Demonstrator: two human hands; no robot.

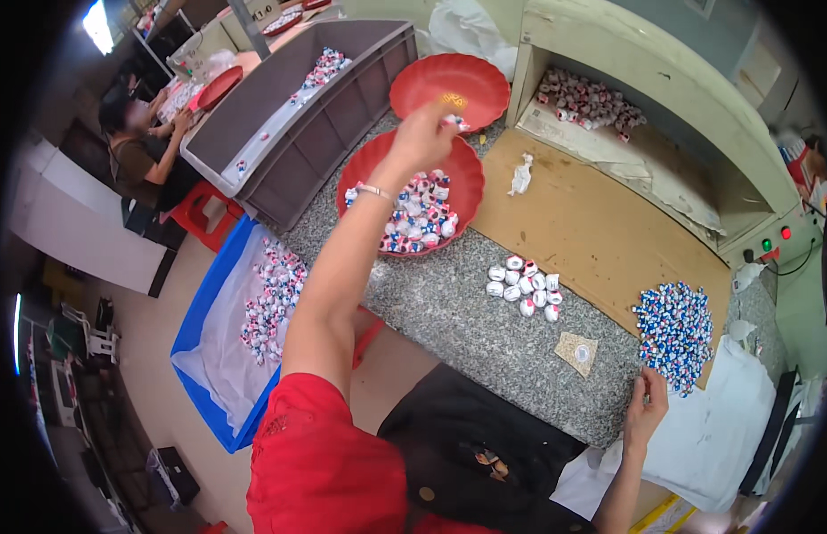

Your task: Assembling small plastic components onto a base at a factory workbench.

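Observation:
My left hand (424,138) reaches over two red scalloped bowls, closed on a small white, pink and blue piece (455,123). The nearer bowl (471,182) holds many small round white pieces (422,214) with pink and blue marks. Inside the farther bowl (413,80) lie a few small yellow bits (453,100). At the counter's right edge, my right hand (647,408) is open with loosely bent fingers. It is beside a heap of small blue-and-white pieces (676,329). A cluster of round white pieces (525,287) sits mid-counter, near a small beige card (577,352).
A grey crate (333,116) with loose pieces stands at the back left. Below it is a blue bin (193,343) lined with white plastic. A cream machine housing (663,98) with pieces inside borders a cardboard sheet (565,214). A seated person (137,147) works at far left.

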